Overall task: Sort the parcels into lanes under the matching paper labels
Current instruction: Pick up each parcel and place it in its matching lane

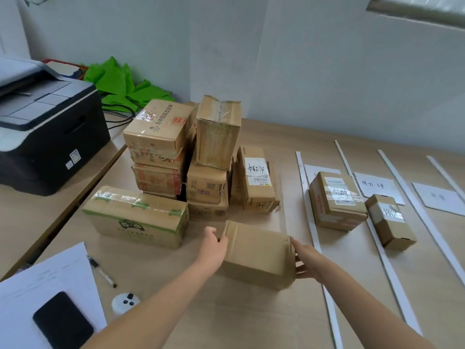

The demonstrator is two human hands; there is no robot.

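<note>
Directly before the parcel stack [208, 182], the plain parcel [256, 255] is held between the left hand [216, 244], curled over one end, and the right hand [305, 260], fingers spread flat against the other; no label shows, so it should be turned and read before placing.

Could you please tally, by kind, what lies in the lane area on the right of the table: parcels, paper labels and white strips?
Parcels: 2
Paper labels: 3
White strips: 4
Total: 9
</note>
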